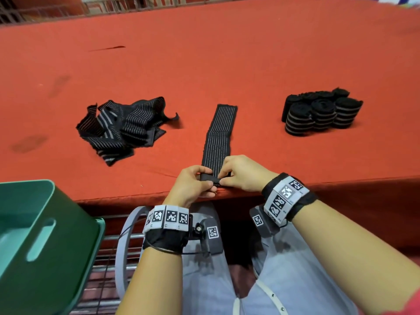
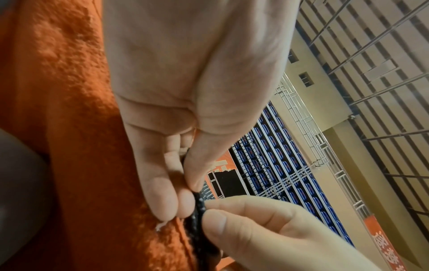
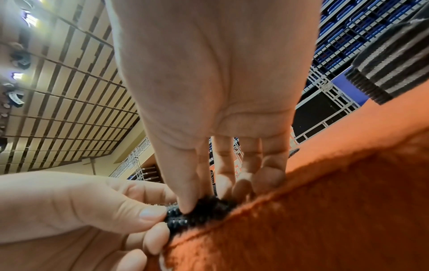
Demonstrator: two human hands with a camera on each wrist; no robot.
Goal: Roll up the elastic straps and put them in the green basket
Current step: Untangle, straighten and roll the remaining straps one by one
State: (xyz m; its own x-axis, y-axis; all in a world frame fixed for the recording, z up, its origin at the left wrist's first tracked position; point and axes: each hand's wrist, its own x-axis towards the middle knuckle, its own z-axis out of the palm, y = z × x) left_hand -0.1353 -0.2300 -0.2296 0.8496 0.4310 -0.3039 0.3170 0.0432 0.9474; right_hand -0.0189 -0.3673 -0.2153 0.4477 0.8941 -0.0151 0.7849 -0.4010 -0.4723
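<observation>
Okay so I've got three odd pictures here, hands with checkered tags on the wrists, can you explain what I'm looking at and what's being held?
No machine here: a person works with bare hands. The big picture comes from a head camera; the other two from wrist cameras looking along each palm. The left hand and right hand pinch the near end of a flat black striped elastic strap, starting a roll at the edge of the orange cloth-covered table. A loose heap of unrolled straps lies on the left, a cluster of finished rolls on the right. The green plastic basket waits lower left, below the table edge.
</observation>
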